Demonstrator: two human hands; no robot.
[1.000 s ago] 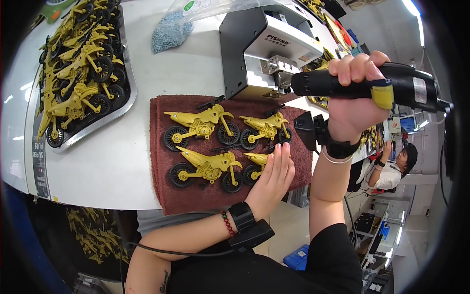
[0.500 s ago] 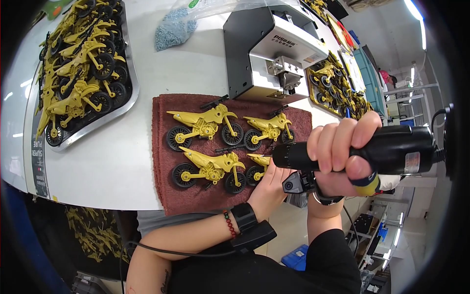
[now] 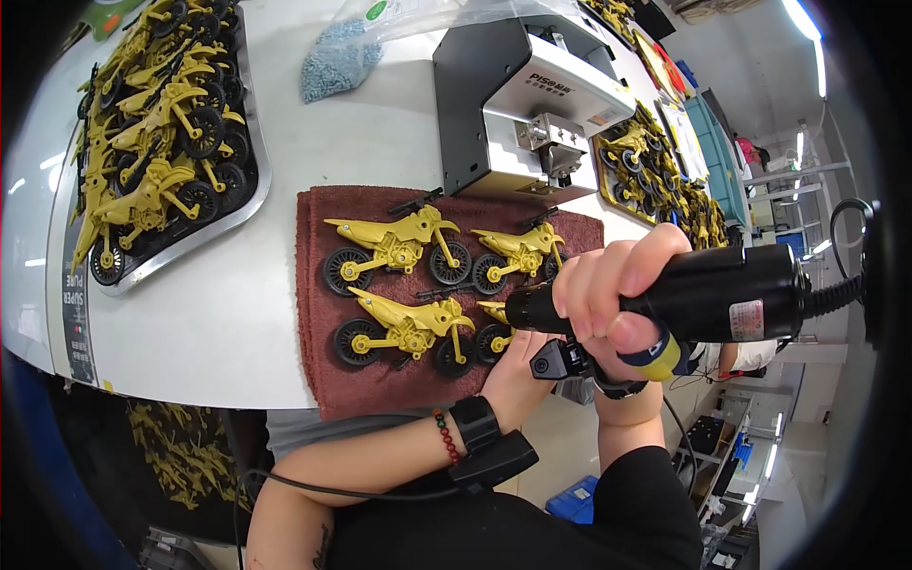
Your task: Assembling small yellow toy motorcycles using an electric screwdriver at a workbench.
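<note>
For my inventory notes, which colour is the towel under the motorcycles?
The towel is reddish brown, best seen in the head view.

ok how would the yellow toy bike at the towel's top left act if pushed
The yellow toy bike is probably stiff and light, as it looks like moulded plastic. Lying on its side, it likely won't roll, and the fuzzy towel beneath may resist sliding.

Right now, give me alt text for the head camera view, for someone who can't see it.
A person's right hand grips a black power tool over the lower-right of four yellow toy motorbikes on a brown towel, the left hand beside that toy. Beyond the towel stands a boxy machine; at left, a tray holds piled motorbikes.
</note>
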